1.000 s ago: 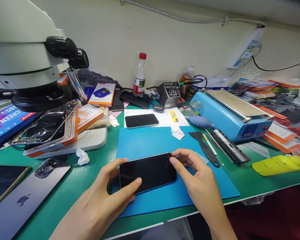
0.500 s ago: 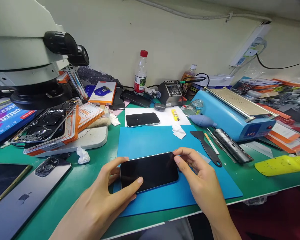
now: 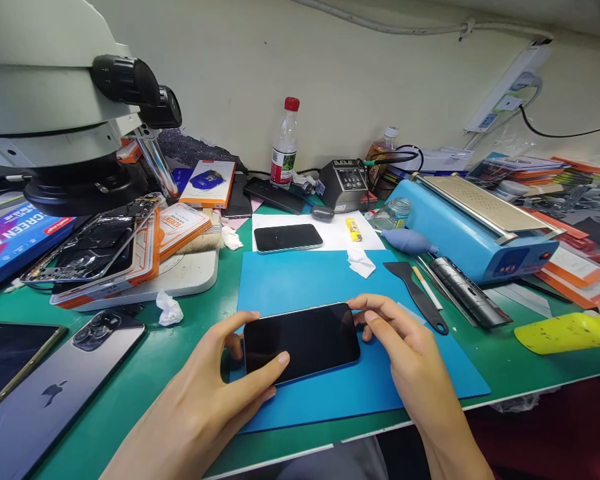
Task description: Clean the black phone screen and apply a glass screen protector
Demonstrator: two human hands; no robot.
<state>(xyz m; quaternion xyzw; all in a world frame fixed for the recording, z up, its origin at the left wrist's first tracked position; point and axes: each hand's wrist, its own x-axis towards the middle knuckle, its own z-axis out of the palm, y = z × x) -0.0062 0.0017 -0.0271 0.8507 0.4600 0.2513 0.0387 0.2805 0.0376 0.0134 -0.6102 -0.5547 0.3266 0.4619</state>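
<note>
A black phone (image 3: 301, 341) lies screen up on the blue mat (image 3: 330, 280) near the table's front edge. My left hand (image 3: 215, 393) grips its left end, thumb on the glass and forefinger curled over the far corner. My right hand (image 3: 405, 353) holds the phone's right end with its fingertips. A second dark phone (image 3: 287, 237) rests on a white sheet (image 3: 330, 235) behind the mat.
A microscope (image 3: 55, 113) stands at the left above an opened phone frame (image 3: 93, 243) on orange boxes. A grey phone (image 3: 55, 393) lies face down at front left. A black spatula (image 3: 415, 287), blue heating machine (image 3: 475, 227), yellow bottle (image 3: 567, 331) and water bottle (image 3: 285, 143) are beyond.
My right thumb has slid off the phone's glass to its right edge. The view has shifted slightly to the left. The phone and my left hand stay where they were.
</note>
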